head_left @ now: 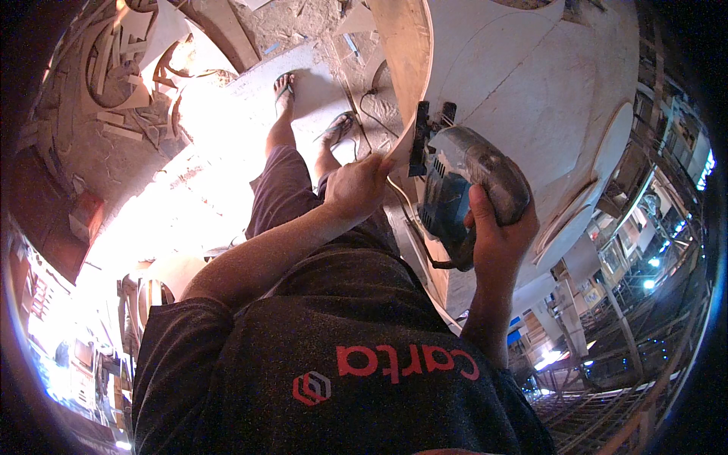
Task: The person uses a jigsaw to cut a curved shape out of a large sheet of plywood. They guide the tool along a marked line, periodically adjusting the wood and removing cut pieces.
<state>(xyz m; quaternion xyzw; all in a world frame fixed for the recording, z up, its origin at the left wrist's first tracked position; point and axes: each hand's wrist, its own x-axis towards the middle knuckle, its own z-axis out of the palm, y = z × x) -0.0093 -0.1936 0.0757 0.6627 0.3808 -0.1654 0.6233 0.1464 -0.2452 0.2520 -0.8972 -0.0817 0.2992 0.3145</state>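
Note:
My right hand [506,235] is wrapped around the body of a dusty dark jigsaw [474,178], thumb on the near side. The tool's black base [419,144] sits at the curved edge of a large pale plywood sheet [523,91]. My left hand [356,189] is closed, its fingertips pinching the edge of the wood just left of the jigsaw. The blade is hidden from here. A dark power cord [455,265] leaves the rear of the jigsaw and loops below it.
Cut-out wood offcuts [114,76] and sawdust cover the floor at the far left. My sandalled feet [284,85] stand on a pale board [311,83]. A cable [364,114] trails near them. Curved panels [576,220] lie stacked on the right.

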